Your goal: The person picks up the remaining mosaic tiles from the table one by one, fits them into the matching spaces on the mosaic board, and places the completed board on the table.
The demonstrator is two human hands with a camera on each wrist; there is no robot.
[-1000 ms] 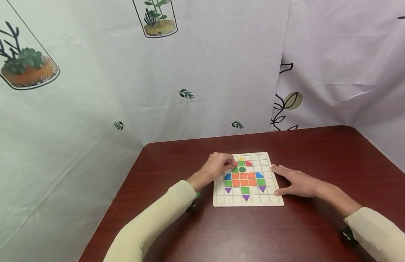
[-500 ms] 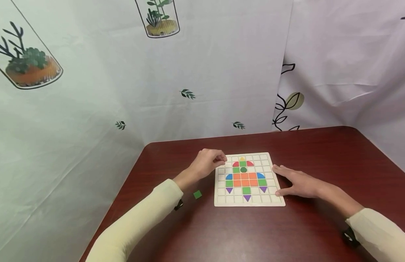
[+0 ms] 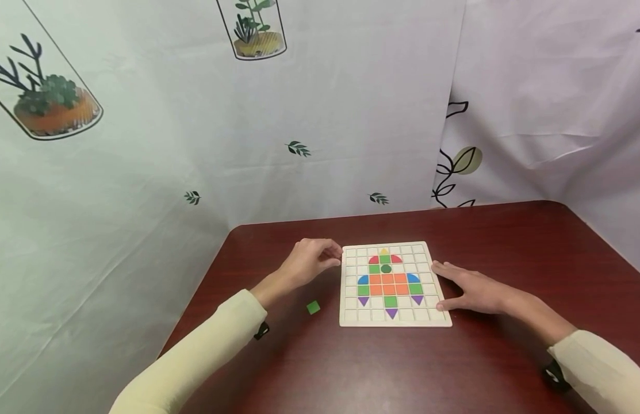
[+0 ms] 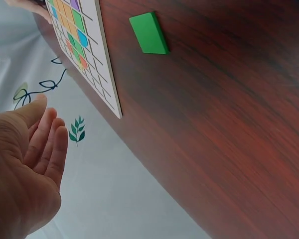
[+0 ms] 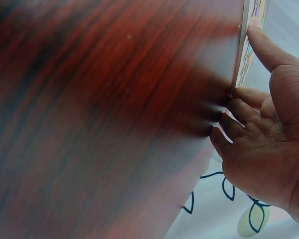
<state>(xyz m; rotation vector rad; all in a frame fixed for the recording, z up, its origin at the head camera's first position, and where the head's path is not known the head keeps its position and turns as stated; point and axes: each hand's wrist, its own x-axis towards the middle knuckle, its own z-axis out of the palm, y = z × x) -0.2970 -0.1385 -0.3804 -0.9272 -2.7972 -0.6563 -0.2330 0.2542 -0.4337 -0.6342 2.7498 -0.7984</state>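
A white gridded board (image 3: 424, 315) lies on the table, with flat coloured pieces set in its cells like a rocket. At the top sits a yellow triangle (image 3: 384, 251) between red quarter-circles; orange squares (image 3: 388, 284) fill the middle, with purple triangles (image 3: 391, 313) lowest. My left hand (image 3: 310, 261) hovers at the board's left edge, fingers loosely bent, holding nothing; the left wrist view shows its bare palm. My right hand (image 3: 472, 288) rests at the right edge, fingers spread, thumb (image 5: 269, 47) on the border. A loose green square (image 3: 313, 307) lies left of the board.
The reddish-brown table (image 3: 392, 368) has a rounded far corner at each side. A pale printed cloth (image 3: 340, 115) hangs right behind and to the left of it.
My left hand has drawn back leftward from the board's upper left, leaving a red quarter-circle in place there. The loose green square has come out from under that arm. The right hand stays put.
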